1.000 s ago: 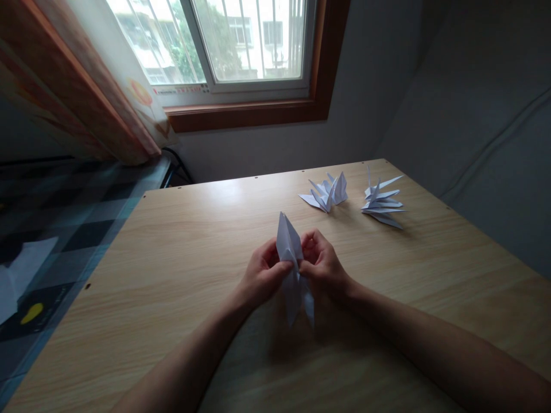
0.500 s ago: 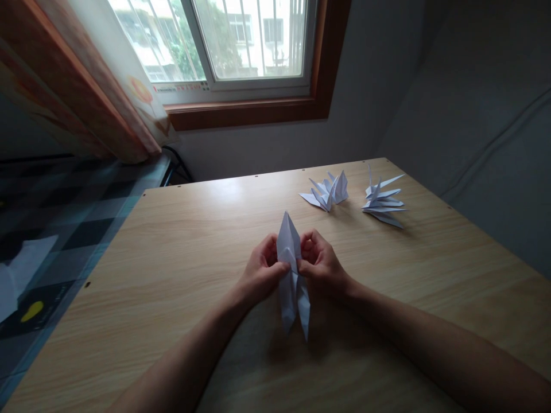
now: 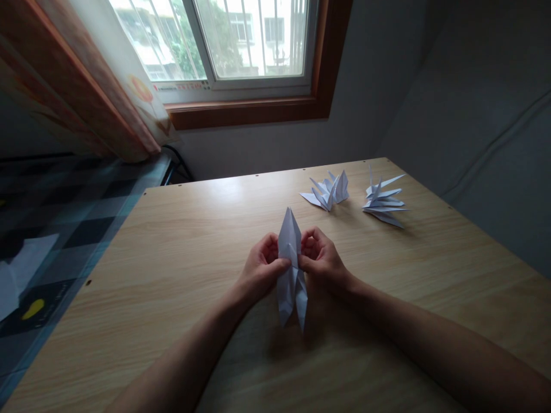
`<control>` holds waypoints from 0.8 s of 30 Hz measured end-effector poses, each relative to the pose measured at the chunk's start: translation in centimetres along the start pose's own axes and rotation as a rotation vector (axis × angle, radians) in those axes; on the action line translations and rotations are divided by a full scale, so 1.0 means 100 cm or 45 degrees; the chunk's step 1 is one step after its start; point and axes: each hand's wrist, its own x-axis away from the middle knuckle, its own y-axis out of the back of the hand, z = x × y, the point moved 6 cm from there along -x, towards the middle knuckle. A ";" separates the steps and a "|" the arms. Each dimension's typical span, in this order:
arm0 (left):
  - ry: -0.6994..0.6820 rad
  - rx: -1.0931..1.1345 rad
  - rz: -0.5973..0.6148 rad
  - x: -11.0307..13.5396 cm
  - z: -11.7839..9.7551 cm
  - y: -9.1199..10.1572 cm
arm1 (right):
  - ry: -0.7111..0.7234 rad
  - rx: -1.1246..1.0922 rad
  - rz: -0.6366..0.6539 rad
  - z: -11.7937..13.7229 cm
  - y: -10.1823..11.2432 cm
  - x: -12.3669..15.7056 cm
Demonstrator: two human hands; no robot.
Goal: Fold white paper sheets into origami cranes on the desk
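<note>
Item in hand: folded white paper, held at centre over the wooden table, one end pointing to twelve o'clock, two separate points hanging toward six. Contact between those points and the tabletop cannot be determined.

Left hand, nine o'clock side: pinching the paper's edge, thumb pressed on the near face, fingers curled behind. Right hand, three o'clock side: same pinch, thumb level with the other.

Change against half a second earlier: the lower points have swung slightly toward seven o'clock and sit a little higher; the upper end now shows two tips, slightly parted. Both hands remain in practically the same position.

At one o'clock, near: a first paper cluster. At two o'clock, farther: a second paper cluster, spiky, near the right edge. The two stand apart.

Edges: far edge crosses at twelve, well beyond the hands; left edge runs from ten to eight. Widest room lies between left hand and left edge; the clusters narrow the side from one to two. Beyond, at nine: white sheets on checked cloth.
</note>
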 end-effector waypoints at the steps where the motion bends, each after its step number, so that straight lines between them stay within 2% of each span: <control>1: -0.004 -0.007 -0.012 0.000 -0.001 0.000 | 0.004 0.006 -0.010 0.000 0.000 0.000; 7: 0.062 -0.116 -0.004 0.000 -0.005 -0.003 | -0.020 0.064 -0.002 0.000 -0.002 0.000; 19: 0.042 -0.046 0.100 0.000 -0.003 -0.008 | -0.043 0.059 -0.009 0.003 -0.002 -0.001; 24: 0.027 0.000 -0.032 -0.001 -0.001 0.001 | 0.004 0.075 -0.072 0.005 0.002 -0.002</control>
